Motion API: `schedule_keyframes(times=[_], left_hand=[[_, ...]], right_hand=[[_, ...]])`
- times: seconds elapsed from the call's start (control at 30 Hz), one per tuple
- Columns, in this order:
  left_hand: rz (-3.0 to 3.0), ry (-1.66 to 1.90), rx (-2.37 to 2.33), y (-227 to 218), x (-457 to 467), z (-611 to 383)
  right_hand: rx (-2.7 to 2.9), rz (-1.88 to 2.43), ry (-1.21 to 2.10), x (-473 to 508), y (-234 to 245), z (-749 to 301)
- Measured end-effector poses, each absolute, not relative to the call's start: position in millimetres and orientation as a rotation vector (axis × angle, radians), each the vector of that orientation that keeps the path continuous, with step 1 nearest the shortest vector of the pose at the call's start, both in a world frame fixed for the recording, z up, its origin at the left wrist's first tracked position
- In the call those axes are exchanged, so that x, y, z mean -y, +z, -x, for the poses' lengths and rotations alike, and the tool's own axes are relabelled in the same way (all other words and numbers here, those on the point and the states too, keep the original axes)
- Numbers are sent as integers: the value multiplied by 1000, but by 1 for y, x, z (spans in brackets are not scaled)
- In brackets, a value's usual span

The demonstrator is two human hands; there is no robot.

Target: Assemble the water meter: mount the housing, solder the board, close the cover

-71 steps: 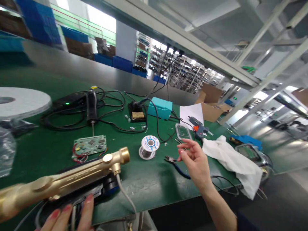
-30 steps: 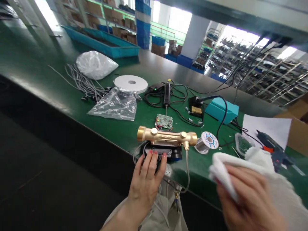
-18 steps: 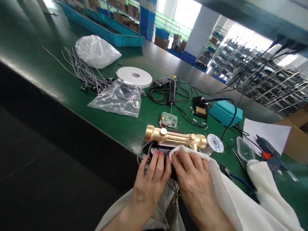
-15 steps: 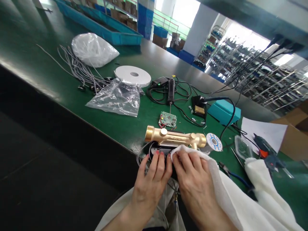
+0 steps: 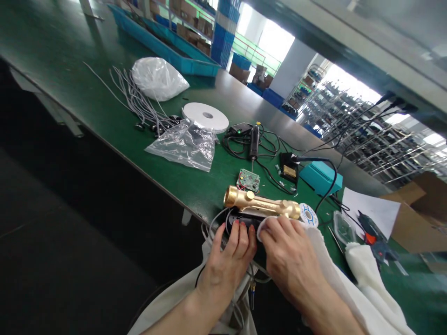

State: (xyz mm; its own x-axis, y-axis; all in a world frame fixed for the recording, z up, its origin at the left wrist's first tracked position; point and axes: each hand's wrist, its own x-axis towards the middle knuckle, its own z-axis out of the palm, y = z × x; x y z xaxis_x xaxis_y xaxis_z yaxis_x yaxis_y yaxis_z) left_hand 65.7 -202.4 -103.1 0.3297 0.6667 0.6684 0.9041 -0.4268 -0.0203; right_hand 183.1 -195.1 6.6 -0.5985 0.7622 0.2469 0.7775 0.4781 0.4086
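A brass threaded pipe body (image 5: 261, 203) lies at the bench's front edge, with a black casing (image 5: 240, 218) on its near side. The fingers of my left hand (image 5: 232, 258) are bent over the near edge of this casing and hold it. My right hand (image 5: 291, 246) is closed on a white cloth (image 5: 323, 260), pinching a bunched part against the casing's right end. Fingertips of that hand are partly hidden in the cloth. Grey cables (image 5: 211, 228) loop out at the left of the casing and hang below the bench edge.
Beyond the pipe body are a circuit board (image 5: 248, 180), an electric screwdriver (image 5: 254, 142), a solder reel (image 5: 308, 215) and a teal soldering station (image 5: 321, 177). Left lie a clear bag (image 5: 186, 146), a white reel (image 5: 206, 116) and grey wires (image 5: 134, 100). A glue gun (image 5: 375, 232) rests at right.
The camera view has turned, so the bench things sit farther right and lower at the left. My right hand's fingers are more tightly curled on the cloth; my left hand stays on the casing.
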Motion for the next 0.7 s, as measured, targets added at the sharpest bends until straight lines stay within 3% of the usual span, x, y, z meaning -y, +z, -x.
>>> schedule_keyframes(times=[0.17,0.53,0.7], left_hand=[[2215,-789,1404,-104,204,-66],[2233,-847,1400,-105,203,-65],[2237,-823,1394,-103,204,-65]], right_hand=[[2459,1449,-614,203,4,-202],[2792,1407,-741,190,3,-188],[2964,1201,-525,187,14,-208]])
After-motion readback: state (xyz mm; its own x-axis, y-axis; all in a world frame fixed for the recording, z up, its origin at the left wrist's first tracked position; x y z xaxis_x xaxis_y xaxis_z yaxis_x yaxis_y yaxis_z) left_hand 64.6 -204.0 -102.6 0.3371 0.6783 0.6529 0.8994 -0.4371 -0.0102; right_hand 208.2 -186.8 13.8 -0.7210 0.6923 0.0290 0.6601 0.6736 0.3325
